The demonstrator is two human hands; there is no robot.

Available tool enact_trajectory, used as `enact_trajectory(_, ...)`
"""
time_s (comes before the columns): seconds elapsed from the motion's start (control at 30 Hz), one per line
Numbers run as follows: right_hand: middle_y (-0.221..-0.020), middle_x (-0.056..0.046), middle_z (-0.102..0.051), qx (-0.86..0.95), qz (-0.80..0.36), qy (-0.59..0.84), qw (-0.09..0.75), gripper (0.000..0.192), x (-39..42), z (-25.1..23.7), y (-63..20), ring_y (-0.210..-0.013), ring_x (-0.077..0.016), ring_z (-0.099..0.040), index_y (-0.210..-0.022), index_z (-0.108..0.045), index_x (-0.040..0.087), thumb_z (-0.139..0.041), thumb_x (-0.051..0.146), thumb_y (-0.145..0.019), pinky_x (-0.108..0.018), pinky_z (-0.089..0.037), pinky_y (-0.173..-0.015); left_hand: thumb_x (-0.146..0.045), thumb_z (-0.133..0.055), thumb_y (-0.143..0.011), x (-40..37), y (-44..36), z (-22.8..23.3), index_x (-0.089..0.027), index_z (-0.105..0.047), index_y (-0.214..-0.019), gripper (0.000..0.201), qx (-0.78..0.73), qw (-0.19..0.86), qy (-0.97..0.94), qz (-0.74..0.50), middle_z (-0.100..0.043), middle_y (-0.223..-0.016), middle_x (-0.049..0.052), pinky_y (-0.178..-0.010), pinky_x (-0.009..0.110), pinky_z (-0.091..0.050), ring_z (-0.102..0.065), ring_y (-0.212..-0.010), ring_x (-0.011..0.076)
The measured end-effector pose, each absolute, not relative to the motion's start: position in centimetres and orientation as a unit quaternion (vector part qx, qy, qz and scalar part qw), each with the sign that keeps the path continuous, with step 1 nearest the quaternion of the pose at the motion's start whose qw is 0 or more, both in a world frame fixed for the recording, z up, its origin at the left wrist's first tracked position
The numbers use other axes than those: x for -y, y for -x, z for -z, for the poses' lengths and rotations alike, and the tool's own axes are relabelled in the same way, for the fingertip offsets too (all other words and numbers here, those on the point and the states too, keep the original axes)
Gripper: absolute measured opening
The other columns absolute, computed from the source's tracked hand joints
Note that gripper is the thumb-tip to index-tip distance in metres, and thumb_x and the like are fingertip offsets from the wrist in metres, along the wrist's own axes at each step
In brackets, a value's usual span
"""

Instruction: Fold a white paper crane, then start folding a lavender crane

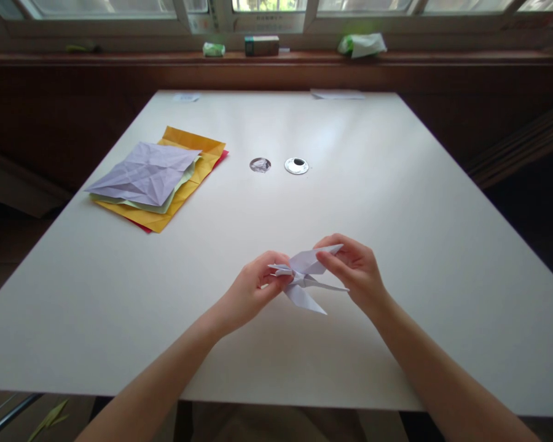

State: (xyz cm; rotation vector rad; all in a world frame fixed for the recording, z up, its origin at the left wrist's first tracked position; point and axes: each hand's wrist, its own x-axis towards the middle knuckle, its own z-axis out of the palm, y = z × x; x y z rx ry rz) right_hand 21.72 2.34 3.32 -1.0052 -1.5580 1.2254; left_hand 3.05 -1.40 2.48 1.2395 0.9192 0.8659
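Observation:
A pale lilac origami crane is held between my two hands above the near middle of the white table. My left hand pinches its left end, thumb and forefinger closed on the folded paper by the head. With thumb and fingers, my right hand grips the upper wing near its pointed tip. The other wing spreads down toward me, and a thin pointed part sticks out to the right, close to my right palm. Some right-hand fingertips are hidden behind the wing.
At the left lies a stack of creased sheets, a lilac paper over green, yellow paper and red. Two round metal-rimmed openings sit in the table. A white paper lies at the far edge; a small box stands on the windowsill.

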Motion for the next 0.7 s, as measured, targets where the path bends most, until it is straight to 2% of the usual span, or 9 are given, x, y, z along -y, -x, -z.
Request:
enact_trajectory(0.1, -0.058, 0.003, -0.056, 0.552, -0.543, 0.418, 0.475, 0.016, -2.7, -2.9, -21.5, -0.053, -0.0090, -0.050, -0.071, -0.057, 0.019, -0.066, 0.032, -0.074, -0.021, -0.042, -0.049, -0.029, -0.053, -0.085, 1.4, -2.8, -2.8, -0.018, -0.054, -0.084, 0.011, -0.397, 0.618, -0.556, -0.389, -0.055, -0.100, 0.006, -0.071, 0.024, -0.045, -0.054, -0.085, 0.0148)
enact_trajectory(0.23, -0.061, 0.005, -0.060, 0.505, -0.594, 0.425, 0.460, 0.029, -3.1, -2.6, -21.3, -0.052, -0.0090, -0.052, -0.101, -0.057, 0.024, -0.066, 0.030, -0.074, -0.022, -0.045, -0.050, -0.028, -0.055, -0.084, 1.3, -2.5, -3.0, -0.017, -0.056, -0.084, 0.011, -0.383, 0.625, -0.563, -0.382, -0.056, -0.101, 0.007, -0.069, 0.023, -0.044, -0.055, -0.086, 0.0163)
enact_trajectory(0.37, -0.075, 0.001, -0.065, 0.544, -0.578, 0.390, 0.466, 0.010, -3.1, -2.6, -21.6, -0.064, -0.0105, -0.058, -0.085, -0.067, 0.024, -0.062, 0.029, -0.078, -0.022, -0.049, -0.056, -0.030, -0.055, -0.085, 1.0, -2.1, -3.0, -0.016, -0.055, -0.083, 0.013, -0.342, 0.654, -0.542, -0.402, -0.058, -0.093, 0.006, -0.067, 0.023, -0.043, -0.055, -0.079, 0.0133)
enact_trajectory(0.47, -0.093, -0.001, -0.068, 0.592, -0.561, 0.348, 0.462, 0.018, -2.8, -2.8, -22.1, -0.082, -0.0146, -0.063, -0.094, -0.068, 0.026, -0.052, 0.026, -0.084, -0.026, -0.053, -0.068, -0.030, -0.057, -0.084, 0.9, -1.6, -3.2, -0.017, -0.054, -0.080, 0.014, -0.336, 0.663, -0.523, -0.416, -0.058, -0.086, 0.004, -0.066, 0.023, -0.041, -0.054, -0.077, 0.0133)
enact_trajectory(0.57, -0.103, -0.002, -0.067, 0.681, -0.471, 0.331, 0.452, 0.027, -2.3, -3.0, -22.3, -0.095, -0.0175, -0.062, -0.106, -0.064, 0.026, -0.052, 0.019, -0.083, -0.030, -0.052, -0.080, -0.028, -0.057, -0.084, 0.8, -1.4, -3.4, -0.017, -0.054, -0.081, 0.012, -0.332, 0.672, -0.515, -0.417, -0.057, -0.084, 0.003, -0.067, 0.023, -0.041, -0.054, -0.078, 0.0134)
enact_trajectory(0.7, -0.097, -0.004, -0.070, 0.770, -0.263, 0.362, 0.455, 0.034, -1.9, -3.1, -21.8, -0.087, -0.0186, -0.066, -0.105, -0.062, 0.024, -0.061, 0.011, -0.074, -0.031, -0.053, -0.077, -0.028, -0.056, -0.085, 0.9, -1.8, -3.4, -0.017, -0.055, -0.083, 0.011, -0.318, 0.699, -0.508, -0.390, -0.057, -0.080, 0.003, -0.066, 0.023, -0.041, -0.053, -0.074, 0.0123)
